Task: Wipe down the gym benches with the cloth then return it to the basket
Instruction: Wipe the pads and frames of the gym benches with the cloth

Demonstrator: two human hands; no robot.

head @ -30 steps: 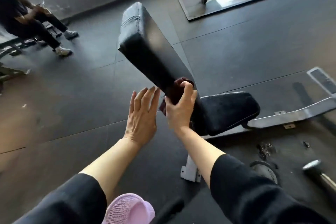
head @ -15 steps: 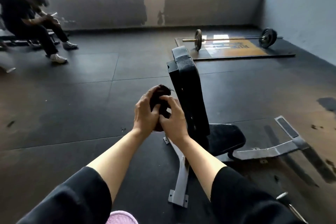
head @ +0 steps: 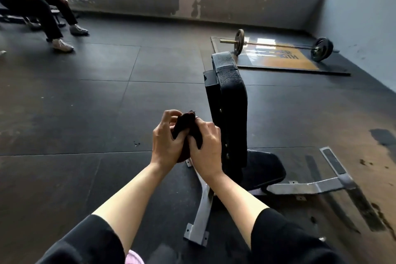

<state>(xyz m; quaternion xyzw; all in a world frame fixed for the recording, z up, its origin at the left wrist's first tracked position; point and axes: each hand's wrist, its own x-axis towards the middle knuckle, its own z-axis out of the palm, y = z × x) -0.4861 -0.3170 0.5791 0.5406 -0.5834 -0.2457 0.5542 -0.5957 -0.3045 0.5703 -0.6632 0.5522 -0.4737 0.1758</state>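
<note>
Bench (head: 230, 100) farther now (prob.), rubber-tile floor (head: 85, 113)

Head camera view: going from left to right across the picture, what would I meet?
Seated person → left hand → dark cloth held by both hands → right hand → bench backrest → barbell on its platform.
</note>
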